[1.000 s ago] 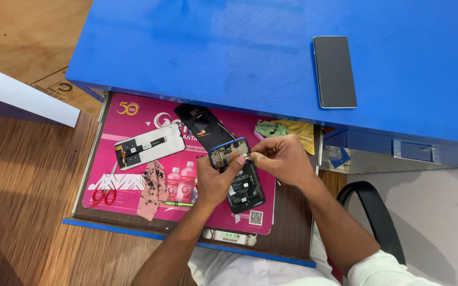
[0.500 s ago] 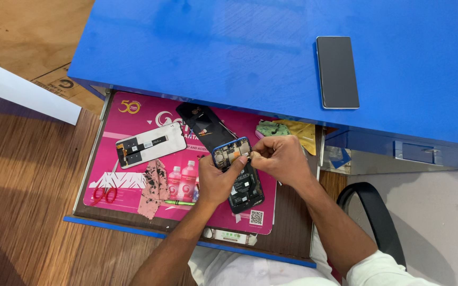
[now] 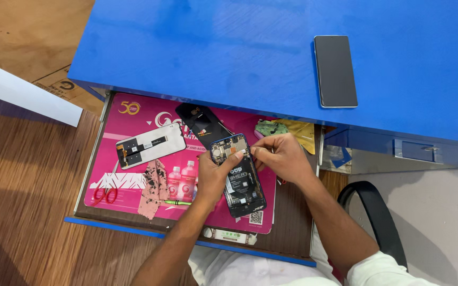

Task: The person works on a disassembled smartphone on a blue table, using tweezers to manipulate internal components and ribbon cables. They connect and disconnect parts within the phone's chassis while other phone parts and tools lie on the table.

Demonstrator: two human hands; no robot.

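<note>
An opened smartphone [image 3: 241, 180] with a blue frame and exposed black insides lies over the pull-out drawer [image 3: 292, 228]. My left hand [image 3: 214, 177] grips its left side, thumb resting near the top circuit area. My right hand [image 3: 279, 156] is at the phone's upper right corner, fingers pinched together there; whether it holds a small part is unclear. A black back cover [image 3: 202, 123] lies just behind the phone. A white phone panel [image 3: 151, 145] rests further left on the pink poster [image 3: 133, 119].
An intact black phone [image 3: 335, 70] lies screen up on the blue desk [image 3: 239, 47]. Red-handled scissors [image 3: 106, 190] and a small green screwdriver [image 3: 175, 202] lie on the poster. A green and yellow cloth [image 3: 287, 128] sits at the drawer's back. A black chair arm [image 3: 377, 222] is at right.
My hands and the opened phone stay in nearly the same place; the right fingers shift slightly at the phone's top corner. The view has moved a little.
</note>
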